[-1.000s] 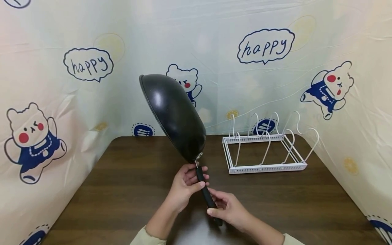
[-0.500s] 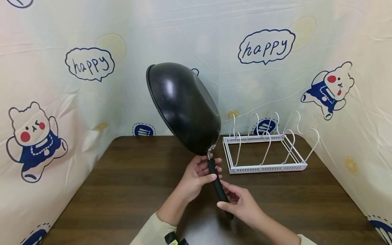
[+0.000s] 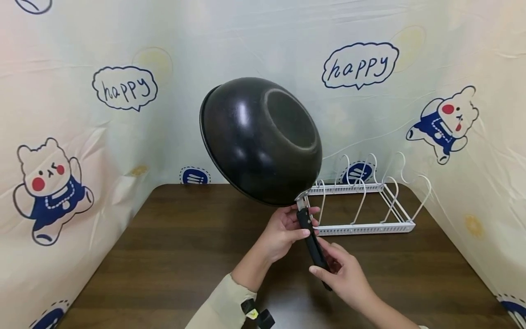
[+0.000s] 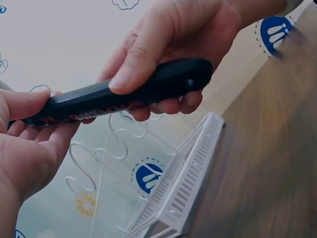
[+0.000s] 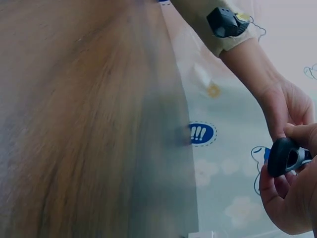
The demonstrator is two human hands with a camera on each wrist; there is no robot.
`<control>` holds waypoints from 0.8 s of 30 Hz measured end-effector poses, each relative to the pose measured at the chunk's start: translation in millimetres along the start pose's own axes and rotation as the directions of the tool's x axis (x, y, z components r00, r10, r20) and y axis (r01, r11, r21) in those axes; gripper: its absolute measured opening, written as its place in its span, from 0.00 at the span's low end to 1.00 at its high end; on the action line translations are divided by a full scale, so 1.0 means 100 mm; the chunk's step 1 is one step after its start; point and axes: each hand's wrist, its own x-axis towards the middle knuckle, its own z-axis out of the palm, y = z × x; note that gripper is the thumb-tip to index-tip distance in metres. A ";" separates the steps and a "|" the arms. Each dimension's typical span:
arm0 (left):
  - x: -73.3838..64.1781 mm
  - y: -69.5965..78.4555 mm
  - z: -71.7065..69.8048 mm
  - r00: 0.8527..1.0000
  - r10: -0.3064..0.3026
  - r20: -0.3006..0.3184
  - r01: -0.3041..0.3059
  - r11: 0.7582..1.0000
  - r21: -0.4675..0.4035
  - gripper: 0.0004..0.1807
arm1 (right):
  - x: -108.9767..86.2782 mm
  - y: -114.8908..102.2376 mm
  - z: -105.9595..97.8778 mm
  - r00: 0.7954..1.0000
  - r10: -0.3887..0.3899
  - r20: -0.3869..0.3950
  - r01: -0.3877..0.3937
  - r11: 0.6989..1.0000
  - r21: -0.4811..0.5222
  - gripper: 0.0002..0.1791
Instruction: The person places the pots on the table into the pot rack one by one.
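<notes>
A black wok point(image 3: 246, 137) is held up tilted above the table, its rounded underside and flat base ring toward the head camera. Its inside is hidden. My left hand point(image 3: 283, 233) grips the upper part of the black handle point(image 3: 314, 246), close to the metal joint, with the thumb across it. Lower down, my right hand point(image 3: 343, 272) pinches the handle near its end between thumb and fingers. In the left wrist view both hands are on the handle point(image 4: 99, 96). The right wrist view shows the handle's end point(image 5: 281, 158) with its hanging hole.
A white wire rack point(image 3: 365, 228) with several curved hooks stands at the right back of the brown wooden table point(image 3: 172, 265), partly behind the wok and left hand. A printed curtain point(image 3: 176, 114) encloses the back and sides. A small black device point(image 3: 256, 313) sits on the left sleeve.
Both hands have carried the wok to the right and slightly up, toward the rack. The wok has turned, so more of its flat base faces the camera. The grip looks the same.
</notes>
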 end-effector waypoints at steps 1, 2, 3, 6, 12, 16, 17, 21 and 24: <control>0.02 -0.02 0.01 1.000 0.002 0.011 -0.002 1.000 -0.002 0.25 | -0.01 0.02 -0.01 1.000 -0.012 -0.017 0.011 1.000 -0.011 0.32; 0.04 -0.03 0.03 1.000 0.002 0.018 -0.002 1.000 -0.005 0.26 | -0.02 0.03 -0.01 0.999 -0.021 -0.033 0.021 1.000 -0.020 0.33; 0.06 -0.03 0.05 1.000 -0.006 0.021 0.006 1.000 -0.007 0.26 | -0.04 0.06 -0.02 0.998 -0.029 -0.048 0.028 0.999 -0.032 0.33; 0.09 -0.06 0.10 0.999 -0.014 0.035 0.015 1.000 -0.018 0.28 | -0.09 0.12 -0.02 0.994 -0.061 -0.093 0.054 0.996 -0.067 0.35; 0.13 -0.14 0.20 0.997 -0.045 0.063 0.044 0.999 0.009 0.30 | -0.21 0.22 -0.01 0.978 -0.114 -0.175 0.097 0.990 -0.105 0.37; 0.14 -0.20 0.25 0.993 -0.093 0.067 0.089 0.995 0.052 0.28 | -0.27 0.27 0.01 0.969 -0.128 -0.210 0.103 0.987 -0.126 0.36; 0.14 -0.21 0.26 0.992 -0.107 0.070 0.103 0.993 0.064 0.28 | -0.29 0.28 0.01 0.968 -0.128 -0.217 0.100 0.986 -0.133 0.36; 0.16 -0.28 0.30 0.984 -0.163 0.065 0.155 0.981 0.118 0.29 | -0.36 0.33 0.02 0.966 -0.094 -0.241 0.058 0.987 -0.152 0.35; 0.18 -0.33 0.33 0.980 -0.190 0.051 0.181 0.972 0.150 0.30 | -0.41 0.35 0.02 0.966 -0.053 -0.252 0.011 0.986 -0.166 0.35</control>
